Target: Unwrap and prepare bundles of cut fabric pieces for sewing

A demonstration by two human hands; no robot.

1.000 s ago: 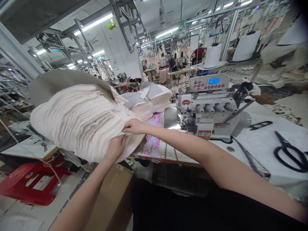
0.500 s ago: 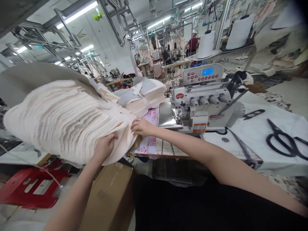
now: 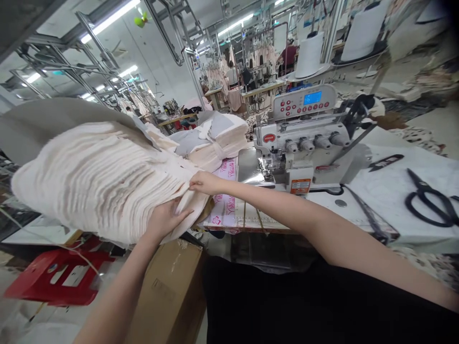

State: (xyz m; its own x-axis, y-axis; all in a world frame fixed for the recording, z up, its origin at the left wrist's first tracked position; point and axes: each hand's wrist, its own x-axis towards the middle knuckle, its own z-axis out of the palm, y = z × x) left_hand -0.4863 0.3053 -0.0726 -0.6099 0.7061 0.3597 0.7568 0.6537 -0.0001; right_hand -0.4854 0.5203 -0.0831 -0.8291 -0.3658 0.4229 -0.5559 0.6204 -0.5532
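Workshop: I was on a garment floor under long ceiling lights point(image 3: 109, 21), with steel rails point(image 3: 165, 33) overhead and a co-worker point(image 3: 289, 55) in the distance.

Bench: an overlock sewing machine point(image 3: 297, 143) stood on a white table point(image 3: 380, 200), with black-handled scissors point(image 3: 426, 203) and thread snips point(image 3: 385, 162) lying to its right.

Floor: a cardboard box point(image 3: 168, 291) stood just below my arms, and a red plastic stool point(image 3: 60, 277) lay further left.

Cloth: a thick stack of cream fabric layers point(image 3: 96, 181) sat left of the machine, just beside a tied fabric bundle point(image 3: 215, 143).

Left hand point(image 3: 165, 220): it was open, fingers spread, with the palm pressed against the stack's lower edge.

Right hand point(image 3: 204, 183): it was closed in a pinch, gripping the edge layers of the stack.
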